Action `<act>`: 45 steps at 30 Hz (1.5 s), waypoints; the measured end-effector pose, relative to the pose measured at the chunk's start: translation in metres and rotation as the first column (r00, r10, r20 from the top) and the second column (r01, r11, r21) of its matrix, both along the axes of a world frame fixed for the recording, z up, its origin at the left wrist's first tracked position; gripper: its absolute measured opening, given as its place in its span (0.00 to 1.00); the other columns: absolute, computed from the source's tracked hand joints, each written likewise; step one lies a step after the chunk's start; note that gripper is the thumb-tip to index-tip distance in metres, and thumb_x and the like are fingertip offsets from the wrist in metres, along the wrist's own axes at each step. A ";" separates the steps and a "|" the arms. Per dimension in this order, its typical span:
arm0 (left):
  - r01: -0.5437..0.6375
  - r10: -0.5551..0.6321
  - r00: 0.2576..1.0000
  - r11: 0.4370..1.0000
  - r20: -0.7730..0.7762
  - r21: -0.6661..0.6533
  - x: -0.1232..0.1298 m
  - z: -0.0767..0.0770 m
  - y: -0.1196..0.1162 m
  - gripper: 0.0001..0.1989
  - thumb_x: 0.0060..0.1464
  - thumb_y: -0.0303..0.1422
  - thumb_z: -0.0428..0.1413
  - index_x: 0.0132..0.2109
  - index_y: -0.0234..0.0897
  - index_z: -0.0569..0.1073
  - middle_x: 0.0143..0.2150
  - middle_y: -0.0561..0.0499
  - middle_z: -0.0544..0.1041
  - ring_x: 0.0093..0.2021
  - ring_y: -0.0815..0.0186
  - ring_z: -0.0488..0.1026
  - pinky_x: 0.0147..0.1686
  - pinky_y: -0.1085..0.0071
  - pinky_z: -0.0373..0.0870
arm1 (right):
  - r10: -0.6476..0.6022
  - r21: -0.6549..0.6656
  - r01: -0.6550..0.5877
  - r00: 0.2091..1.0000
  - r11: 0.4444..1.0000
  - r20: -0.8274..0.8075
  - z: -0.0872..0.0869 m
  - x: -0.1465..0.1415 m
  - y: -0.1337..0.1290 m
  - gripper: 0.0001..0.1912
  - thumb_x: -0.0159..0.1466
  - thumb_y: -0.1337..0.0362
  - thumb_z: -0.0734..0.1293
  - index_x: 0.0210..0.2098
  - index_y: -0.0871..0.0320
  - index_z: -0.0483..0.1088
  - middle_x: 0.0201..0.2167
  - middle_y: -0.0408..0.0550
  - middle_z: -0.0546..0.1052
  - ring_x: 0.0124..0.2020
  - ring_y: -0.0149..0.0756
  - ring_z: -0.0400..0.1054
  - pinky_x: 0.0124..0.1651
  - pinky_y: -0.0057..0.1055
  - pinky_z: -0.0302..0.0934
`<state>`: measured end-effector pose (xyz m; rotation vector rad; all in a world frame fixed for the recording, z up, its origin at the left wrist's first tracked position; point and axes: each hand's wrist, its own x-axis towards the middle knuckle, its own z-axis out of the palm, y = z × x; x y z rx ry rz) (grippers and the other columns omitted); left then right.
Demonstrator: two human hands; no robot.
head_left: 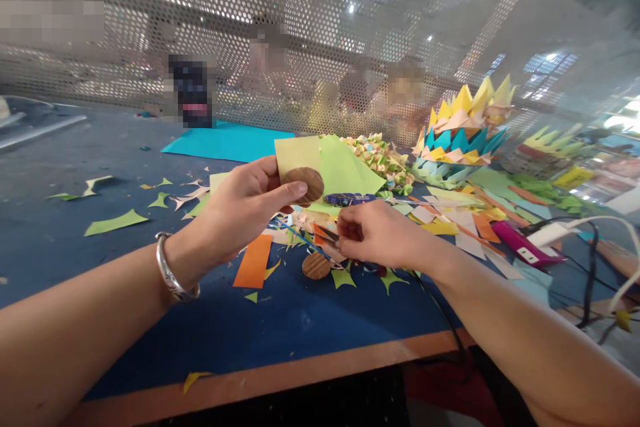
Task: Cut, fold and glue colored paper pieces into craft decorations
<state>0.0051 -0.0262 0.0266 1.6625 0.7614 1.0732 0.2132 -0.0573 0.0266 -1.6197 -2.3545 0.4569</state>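
Note:
My left hand pinches a pale yellow-green paper piece together with a round wooden disc, the thumb lying across the disc. To the right, my right hand is closed at table height, low over paper scraps. Dark pointed blades, which look like scissors, stick out leftward from its fingers; the handles are hidden. Just below lies a second wooden disc on the blue tabletop. A brighter green paper sheet is behind both hands, near a dark blue patterned object that I cannot make out.
Paper scraps litter the blue table. A turquoise sheet lies at the back by a perforated metal screen. Pointed paper crowns are stacked at right, near a magenta power strip with cables.

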 end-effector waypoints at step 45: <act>0.254 -0.227 0.928 0.965 0.294 -0.057 0.016 -0.017 -0.006 0.07 0.56 0.28 0.61 0.42 0.33 0.73 0.40 0.47 0.80 0.44 0.62 0.78 0.49 0.65 0.74 | -0.147 -0.227 -0.204 0.345 0.952 -0.927 -0.023 -0.014 0.003 0.12 0.67 0.53 0.64 0.35 0.54 0.64 0.18 0.37 0.66 0.17 0.25 0.57 0.16 0.23 0.45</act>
